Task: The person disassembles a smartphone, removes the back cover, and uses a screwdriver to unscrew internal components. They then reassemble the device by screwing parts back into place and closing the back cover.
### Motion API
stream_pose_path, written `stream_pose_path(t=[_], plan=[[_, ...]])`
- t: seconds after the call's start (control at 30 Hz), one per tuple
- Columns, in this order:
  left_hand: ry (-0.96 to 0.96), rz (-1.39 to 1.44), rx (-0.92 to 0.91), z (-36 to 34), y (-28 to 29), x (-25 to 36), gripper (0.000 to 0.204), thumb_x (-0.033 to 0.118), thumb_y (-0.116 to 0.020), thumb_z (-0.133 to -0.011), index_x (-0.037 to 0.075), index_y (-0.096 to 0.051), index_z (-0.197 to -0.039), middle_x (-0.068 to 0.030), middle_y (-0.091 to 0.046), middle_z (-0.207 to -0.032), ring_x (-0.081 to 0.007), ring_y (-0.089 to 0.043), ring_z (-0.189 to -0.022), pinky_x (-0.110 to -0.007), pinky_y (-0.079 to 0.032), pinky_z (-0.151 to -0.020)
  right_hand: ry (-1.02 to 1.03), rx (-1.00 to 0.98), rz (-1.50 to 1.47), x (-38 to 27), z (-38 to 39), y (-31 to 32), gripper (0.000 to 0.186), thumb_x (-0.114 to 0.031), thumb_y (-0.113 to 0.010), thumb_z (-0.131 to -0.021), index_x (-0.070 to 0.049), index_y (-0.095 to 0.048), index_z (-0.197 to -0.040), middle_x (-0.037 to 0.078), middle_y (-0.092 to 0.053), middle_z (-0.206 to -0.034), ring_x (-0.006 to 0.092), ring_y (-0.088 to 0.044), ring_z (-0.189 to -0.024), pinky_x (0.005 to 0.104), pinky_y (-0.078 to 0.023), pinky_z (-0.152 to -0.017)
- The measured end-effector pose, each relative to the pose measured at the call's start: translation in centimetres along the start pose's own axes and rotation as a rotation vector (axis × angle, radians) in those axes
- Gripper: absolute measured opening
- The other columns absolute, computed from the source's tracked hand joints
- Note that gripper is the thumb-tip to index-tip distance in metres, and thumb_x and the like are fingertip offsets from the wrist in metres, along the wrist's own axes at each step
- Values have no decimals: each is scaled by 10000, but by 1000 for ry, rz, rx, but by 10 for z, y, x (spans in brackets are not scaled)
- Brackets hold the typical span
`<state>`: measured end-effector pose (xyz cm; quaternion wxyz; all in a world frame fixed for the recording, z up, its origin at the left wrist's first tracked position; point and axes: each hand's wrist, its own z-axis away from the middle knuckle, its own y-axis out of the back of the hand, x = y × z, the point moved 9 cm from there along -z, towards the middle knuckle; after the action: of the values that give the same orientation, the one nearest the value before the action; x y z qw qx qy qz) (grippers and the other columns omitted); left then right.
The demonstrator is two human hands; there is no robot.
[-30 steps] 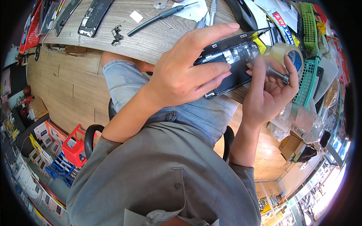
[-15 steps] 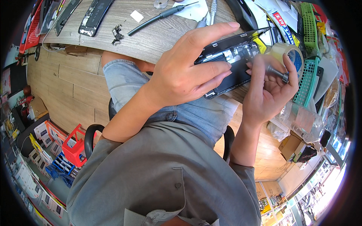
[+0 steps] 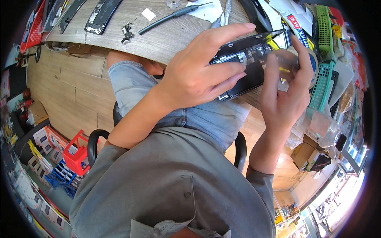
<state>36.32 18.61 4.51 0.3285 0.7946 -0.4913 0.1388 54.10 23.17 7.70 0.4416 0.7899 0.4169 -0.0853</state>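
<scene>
My left hand (image 3: 192,73) is closed around an opened black phone (image 3: 249,80), which is held tilted at the table's edge. Inside it, metal shields and a dark flat block are partly covered by my fingers. A thin black panel (image 3: 248,42) stands raised along the phone's far side. My right hand (image 3: 287,97) is at the phone's right end, thumb and fingers around a small grey screwdriver (image 3: 293,60) smeared by motion. Its tip points toward the phone's inside; whether it touches cannot be made out.
On the wooden table (image 3: 166,44) lie another opened phone (image 3: 103,16), a dark pen-shaped tool (image 3: 170,17), a small black part (image 3: 127,33) and a white square (image 3: 148,14). Close by my right hand are a tape roll (image 3: 314,65) and a green basket (image 3: 323,83).
My right hand has risen away from me, and the screwdriver's rear end has swung upward. My left hand and the phone have barely shifted.
</scene>
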Motion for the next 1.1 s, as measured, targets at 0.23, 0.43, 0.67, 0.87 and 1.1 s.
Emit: stream_pose_path(t=[0.23, 0.43, 0.67, 0.87, 1.1], plan=[[5, 34, 8, 2, 0, -2, 294, -15, -977, -763, -12, -860, -1033, -271, -614, -1584, -394, -736, -1309, -445, -617, -1101, 1, -86, 213, -6, -14, -3, 491, -184, -886, -1029, -69, -705, -1471, 86, -785, -970, 188, -753, -776, 316, -585, -689], [20, 42, 4, 1, -1, -1, 297, -21, -979, -763, -11, -856, -1033, -266, -615, -1582, -392, -736, -1304, -440, -617, -1097, 92, -74, 94, -3, -17, 2, 504, -231, -909, -1014, -92, -714, -1457, 52, -763, -861, 181, -733, -740, 327, -576, -678], [23, 47, 16, 1, 0, -2, 296, -21, -980, -763, -4, -851, -1029, -264, -624, -1570, -398, -735, -1310, -440, -621, -1098, 94, -83, 184, -9, -21, 0, 478, -195, -899, -1012, -90, -721, -1443, 65, -776, -909, 187, -736, -742, 332, -578, -683], [38, 43, 10, 2, -1, -2, 297, -17, -980, -760, -5, -848, -1026, -262, -628, -1564, -400, -727, -1328, -448, -622, -1104, 3, -105, 169, -1, -16, -3, 531, -204, -924, -987, -101, -712, -1463, 60, -774, -928, 190, -728, -740, 331, -565, -674], [38, 41, 4, 0, -2, -1, 297, -13, -982, -756, 2, -848, -1022, -255, -634, -1556, -400, -723, -1338, -453, -618, -1110, 72, -91, 73, -1, -19, 2, 544, -219, -936, -981, -114, -716, -1467, 47, -753, -878, 181, -716, -736, 331, -563, -673]])
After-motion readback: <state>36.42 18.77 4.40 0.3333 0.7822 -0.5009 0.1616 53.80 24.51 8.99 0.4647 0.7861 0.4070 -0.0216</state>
